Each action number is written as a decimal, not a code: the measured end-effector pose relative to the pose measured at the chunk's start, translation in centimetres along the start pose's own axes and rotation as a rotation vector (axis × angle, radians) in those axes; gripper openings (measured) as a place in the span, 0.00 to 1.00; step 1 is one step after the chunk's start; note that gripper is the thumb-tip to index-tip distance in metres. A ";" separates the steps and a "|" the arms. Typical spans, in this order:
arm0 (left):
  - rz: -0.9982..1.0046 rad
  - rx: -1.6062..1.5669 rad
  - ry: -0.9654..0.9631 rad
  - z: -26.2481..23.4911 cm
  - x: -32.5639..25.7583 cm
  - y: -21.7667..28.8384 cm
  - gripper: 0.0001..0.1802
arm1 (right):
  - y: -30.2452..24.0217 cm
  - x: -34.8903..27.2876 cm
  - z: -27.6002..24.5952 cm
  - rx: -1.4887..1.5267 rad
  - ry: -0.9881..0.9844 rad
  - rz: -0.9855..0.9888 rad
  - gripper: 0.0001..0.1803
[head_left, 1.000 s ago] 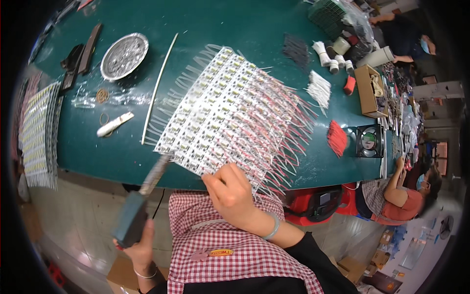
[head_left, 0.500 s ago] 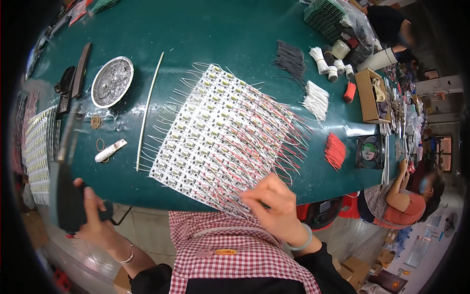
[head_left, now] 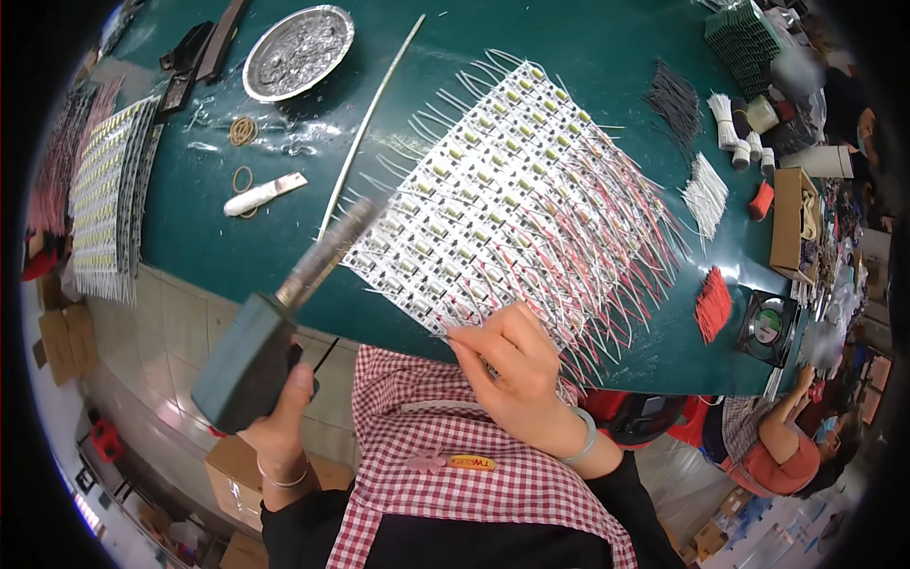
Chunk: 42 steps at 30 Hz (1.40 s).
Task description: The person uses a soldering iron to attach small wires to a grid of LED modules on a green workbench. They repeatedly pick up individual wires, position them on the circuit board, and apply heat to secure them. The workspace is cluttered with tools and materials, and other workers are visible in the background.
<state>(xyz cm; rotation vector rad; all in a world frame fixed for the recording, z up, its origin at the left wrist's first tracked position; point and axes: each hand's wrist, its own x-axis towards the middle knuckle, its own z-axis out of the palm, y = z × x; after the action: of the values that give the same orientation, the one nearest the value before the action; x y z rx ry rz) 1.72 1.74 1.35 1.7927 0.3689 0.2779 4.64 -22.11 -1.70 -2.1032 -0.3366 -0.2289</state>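
Left hand (head_left: 282, 417) fist gripping soldering iron (head_left: 284, 322), right hand (head_left: 507, 365) fingers apparently pinching wired LED boards (head_left: 512, 204), foil dish (head_left: 297, 51) beyond

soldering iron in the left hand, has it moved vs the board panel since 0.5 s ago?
Yes. The left hand has swung the soldering iron in toward the board panel; its tip now reaches the panel's near-left edge, where before it was well left of it, off the table.

Bare green table (head_left: 588, 57) lies open beyond the wired board panel (head_left: 512, 199), while a thin rod (head_left: 372, 119) and round tray (head_left: 298, 51) crowd its left.
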 end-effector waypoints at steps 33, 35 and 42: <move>0.251 0.319 -0.358 -2.5 -4.1 -2.3 0.10 | 1.1 -2.6 4.3 -0.307 0.098 -0.134 0.11; 0.166 0.276 -0.377 -3.0 -4.4 -3.0 0.11 | 1.0 -2.5 4.3 -0.305 0.097 -0.129 0.11; -0.140 0.069 -0.225 -3.7 -5.6 -3.7 0.15 | 0.8 -2.4 4.1 -0.293 0.102 -0.120 0.14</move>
<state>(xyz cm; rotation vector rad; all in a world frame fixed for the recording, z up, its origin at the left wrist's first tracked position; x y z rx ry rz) -5.22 3.66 -1.33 1.8334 0.3447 -0.0362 2.80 -19.40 -5.16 -2.3505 -0.3876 -0.4791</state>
